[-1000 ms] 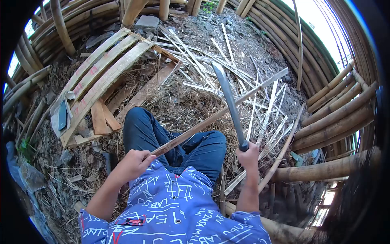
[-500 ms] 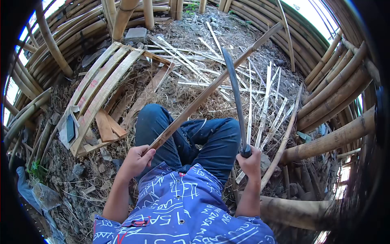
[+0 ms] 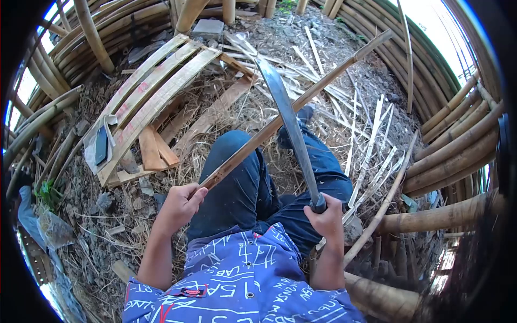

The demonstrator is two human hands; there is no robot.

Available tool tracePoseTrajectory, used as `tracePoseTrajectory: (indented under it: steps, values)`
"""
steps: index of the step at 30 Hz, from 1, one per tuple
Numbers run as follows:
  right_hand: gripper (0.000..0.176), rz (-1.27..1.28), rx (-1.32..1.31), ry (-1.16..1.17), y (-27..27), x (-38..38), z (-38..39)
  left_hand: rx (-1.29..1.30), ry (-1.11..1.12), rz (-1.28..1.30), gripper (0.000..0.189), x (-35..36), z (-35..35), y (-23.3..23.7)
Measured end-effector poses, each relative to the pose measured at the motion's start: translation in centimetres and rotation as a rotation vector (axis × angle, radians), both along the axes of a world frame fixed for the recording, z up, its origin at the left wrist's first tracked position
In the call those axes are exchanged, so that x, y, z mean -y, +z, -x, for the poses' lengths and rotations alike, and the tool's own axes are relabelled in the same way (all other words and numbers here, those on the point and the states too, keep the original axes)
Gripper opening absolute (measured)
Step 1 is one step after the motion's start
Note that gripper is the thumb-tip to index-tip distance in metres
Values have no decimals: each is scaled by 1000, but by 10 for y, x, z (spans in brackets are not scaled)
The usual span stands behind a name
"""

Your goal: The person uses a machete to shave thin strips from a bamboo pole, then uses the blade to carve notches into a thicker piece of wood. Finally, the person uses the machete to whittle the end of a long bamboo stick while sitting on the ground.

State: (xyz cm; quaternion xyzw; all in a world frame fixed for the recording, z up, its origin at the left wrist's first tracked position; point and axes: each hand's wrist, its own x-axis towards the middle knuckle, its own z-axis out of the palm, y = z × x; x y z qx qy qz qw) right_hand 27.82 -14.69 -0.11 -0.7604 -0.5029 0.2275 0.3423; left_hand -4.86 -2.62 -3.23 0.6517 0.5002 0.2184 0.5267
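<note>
My left hand [image 3: 183, 205] is closed around the near end of a long brown bamboo strip [image 3: 245, 153], which slants up to the right over my knee. In my right hand [image 3: 327, 215] is the dark handle of a long, curved machete [image 3: 288, 116]. Its grey blade points up and to the left and crosses the strip near the middle of the view. Whether blade and strip touch, I cannot tell.
Pale split strips [image 3: 369, 153] litter the ground ahead. To the left lies a slatted wooden pallet [image 3: 145, 89] with a phone [image 3: 102, 145] on a wrapper. Thick bamboo poles [image 3: 431, 219] lie at the right, and stacked bamboo surrounds the area.
The machete has swung left and now crosses the strip lower down. My right leg has stretched forward, with the foot now visible. The whole view has shifted slightly.
</note>
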Motion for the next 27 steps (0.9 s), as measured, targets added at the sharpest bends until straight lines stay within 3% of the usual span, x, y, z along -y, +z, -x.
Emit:
tracePoseTrajectory:
  steps: [7,16,23,27]
  values:
    - [40,39,-31,163,2,-25,18,-135,0,-88,31,16,7,24]
    - [50,43,-106,246,-7,-64,33,-120,-111,85,26,6,-5,50]
    - [54,107,-43,295,0,-105,27,-78,-154,174,25,-11,11,0]
    - [53,167,48,302,-11,-126,15,-114,-225,297,25,-22,11,1]
